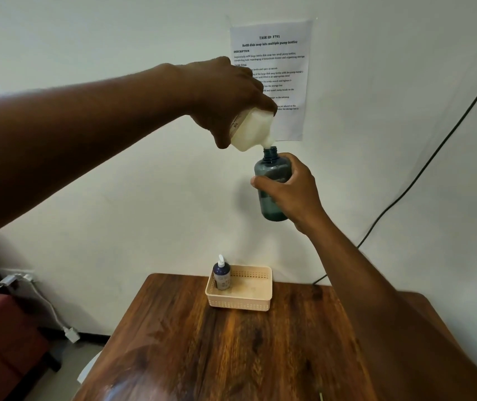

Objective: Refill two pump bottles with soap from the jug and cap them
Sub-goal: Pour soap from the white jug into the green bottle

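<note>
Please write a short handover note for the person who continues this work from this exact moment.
Left hand: holds the white jug tipped, spout at the mouth of the teal bottle.
Right hand: holds the teal bottle upright in the air, uncapped.
Purple bottle: capped, standing in the basket on the table.
Left: finish the fill, cap the teal bottle. Its pump is not in view.

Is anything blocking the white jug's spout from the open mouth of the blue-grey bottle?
Nothing visible. The white plastic jug is tipped with its spout directly over the uncapped neck of the translucent blue-grey bottle.
</note>
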Demonstrator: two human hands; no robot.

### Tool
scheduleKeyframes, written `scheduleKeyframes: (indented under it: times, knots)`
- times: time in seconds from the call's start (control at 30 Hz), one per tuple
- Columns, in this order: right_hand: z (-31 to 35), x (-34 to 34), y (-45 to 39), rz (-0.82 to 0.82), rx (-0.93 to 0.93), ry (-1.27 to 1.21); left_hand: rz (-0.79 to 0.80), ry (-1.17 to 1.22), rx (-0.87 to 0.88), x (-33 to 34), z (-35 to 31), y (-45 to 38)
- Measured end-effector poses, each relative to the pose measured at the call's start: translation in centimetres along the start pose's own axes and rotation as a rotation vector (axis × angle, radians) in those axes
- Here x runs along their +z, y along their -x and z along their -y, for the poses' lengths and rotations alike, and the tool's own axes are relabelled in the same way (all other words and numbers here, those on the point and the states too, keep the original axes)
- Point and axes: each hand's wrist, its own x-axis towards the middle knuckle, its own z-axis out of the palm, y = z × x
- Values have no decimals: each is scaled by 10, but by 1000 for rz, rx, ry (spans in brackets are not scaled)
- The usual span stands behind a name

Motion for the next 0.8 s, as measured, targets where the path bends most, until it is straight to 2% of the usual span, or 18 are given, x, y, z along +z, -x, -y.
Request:
scheduleKeyframes:
  times: [0.8]
  knots:
    - [1, -2, 0, -9, -10, -20, 63, -154, 77, -28, -7, -13]
